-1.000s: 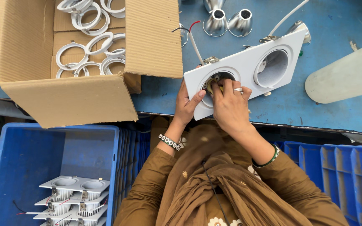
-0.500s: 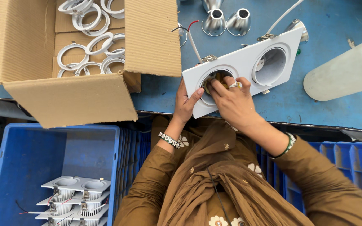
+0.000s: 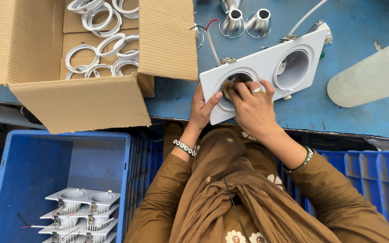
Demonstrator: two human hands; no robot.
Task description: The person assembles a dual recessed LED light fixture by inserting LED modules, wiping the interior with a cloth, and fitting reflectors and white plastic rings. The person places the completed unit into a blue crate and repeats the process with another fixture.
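A: What takes up the most room?

B: The blue table [image 3: 361, 112] across the top, and on its left end an open cardboard box [image 3: 82, 101] with white rings [image 3: 97, 45] lying loose inside. Below the table edge stands a blue crate [image 3: 14, 180] holding a stack of white light frames [image 3: 79, 211].

A: And what is being worked on?

B: A white double light frame [image 3: 266, 60] with two round openings, lying tilted on the table near its front edge, between the box and a pale plastic bottle [image 3: 370, 74] on its side.

A: The hands?

B: The left hand [image 3: 202, 108] grips the frame's near-left corner, thumb on the white face, fingers hidden under it. The right hand [image 3: 253, 108] is curled over the left opening, fingertips pinched on a small yellowish part [image 3: 227, 90] inside it; I can't tell how firmly.

A: Anything smaller?

B: Two shiny metal cones [image 3: 246, 21] stand behind the frame, and thin wires [image 3: 210, 36] run from it toward the box.
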